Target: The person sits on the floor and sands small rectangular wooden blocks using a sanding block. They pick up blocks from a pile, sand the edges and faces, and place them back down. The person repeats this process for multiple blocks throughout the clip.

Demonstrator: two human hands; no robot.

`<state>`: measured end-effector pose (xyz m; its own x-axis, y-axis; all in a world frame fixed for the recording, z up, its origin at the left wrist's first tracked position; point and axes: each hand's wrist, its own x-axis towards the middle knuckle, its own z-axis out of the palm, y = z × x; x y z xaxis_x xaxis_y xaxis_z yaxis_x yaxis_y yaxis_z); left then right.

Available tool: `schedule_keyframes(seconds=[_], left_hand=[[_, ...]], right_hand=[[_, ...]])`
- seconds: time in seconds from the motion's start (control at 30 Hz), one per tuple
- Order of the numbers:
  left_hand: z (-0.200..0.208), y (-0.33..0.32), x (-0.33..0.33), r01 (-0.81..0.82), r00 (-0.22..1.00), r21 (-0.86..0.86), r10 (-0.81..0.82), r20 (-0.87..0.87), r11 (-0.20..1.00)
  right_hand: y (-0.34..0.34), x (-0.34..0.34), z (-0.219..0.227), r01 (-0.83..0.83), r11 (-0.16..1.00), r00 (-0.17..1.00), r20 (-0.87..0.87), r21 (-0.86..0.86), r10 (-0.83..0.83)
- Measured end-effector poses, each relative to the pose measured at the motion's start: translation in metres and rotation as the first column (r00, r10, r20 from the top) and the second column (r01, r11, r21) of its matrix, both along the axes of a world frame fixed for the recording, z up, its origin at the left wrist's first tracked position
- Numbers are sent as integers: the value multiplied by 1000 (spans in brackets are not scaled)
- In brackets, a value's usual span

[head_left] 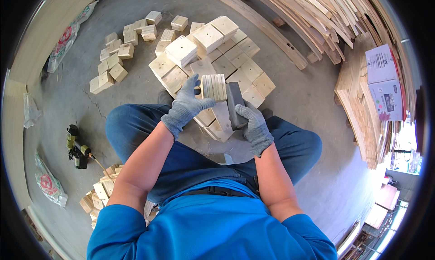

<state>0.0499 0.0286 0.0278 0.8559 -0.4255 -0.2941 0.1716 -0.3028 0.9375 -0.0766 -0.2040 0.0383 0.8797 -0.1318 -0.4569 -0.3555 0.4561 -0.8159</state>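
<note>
Both of my hands wear grey knit gloves. My left hand (187, 105) is at the left side of a pale wooden block (213, 87) with a striped, layered face. The thumb lies along the block's near edge, and the other fingers curve up its left side. My right hand (253, 124) grips a dark grey, flat rectangular block (235, 104), tilted upright just right of the wooden one. Its material is not clear. Under and beyond both hands spreads a low stack of square wooden blocks (240, 72), several with a small hole on top.
Loose wooden blocks (126, 50) lie at the far left; another pile (102, 192) sits near my left elbow. A green-black power tool (77, 146) is on the floor at left. Long boards (299, 15) fill the far right, beside a white carton (384, 83) on stacked wood.
</note>
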Motion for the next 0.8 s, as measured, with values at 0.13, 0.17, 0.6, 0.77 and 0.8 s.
schedule_keyframes(seconds=[0.13,0.17,0.6,0.77,0.8], left_hand=[[-9,0,5,56,950,408,-175,259,911],[-11,-2,7,53,941,451,-197,277,891],[-56,-20,17,88,916,242,-173,361,966],[-64,-29,-8,88,895,158,-148,421,984],[-68,-27,-10,84,916,95,-114,385,992]], right_hand=[[-10,0,-6,25,996,1000,6,-80,-25],[-13,-1,-7,32,995,999,-10,-95,-33],[-18,-1,-2,25,879,1000,0,-477,-29],[-15,29,15,16,446,987,87,-895,139],[-8,40,29,-22,345,986,36,-938,162]])
